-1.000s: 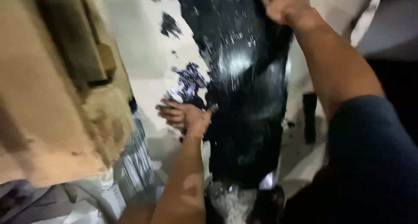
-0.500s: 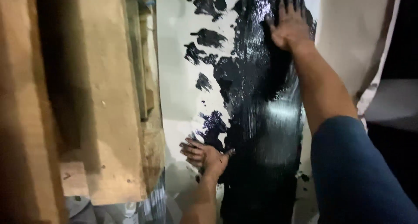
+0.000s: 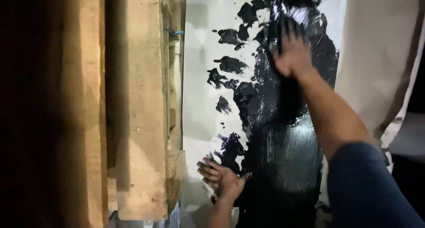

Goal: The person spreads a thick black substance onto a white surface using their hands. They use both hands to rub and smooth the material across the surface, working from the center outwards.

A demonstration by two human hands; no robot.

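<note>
A tall white panel (image 3: 199, 86) stands upright before me, with glossy black paint (image 3: 283, 135) smeared down its middle and right, and loose black blotches on its left. My right hand (image 3: 290, 51), blurred, lies flat with fingers spread on the wet black paint near the top. My left hand (image 3: 220, 177), its fingers stained dark, presses open against the panel low down, at the left edge of the black area. Neither hand holds anything.
Rough wooden beams (image 3: 137, 104) stand upright along the left side, right next to the panel's edge. A pale cloth or sheet (image 3: 376, 59) hangs to the right of the panel. The far left is dark.
My right hand has slid over the wet paint from the upper right toward the middle of the panel. The view has shifted, and my left hand stays pressed low on the panel.
</note>
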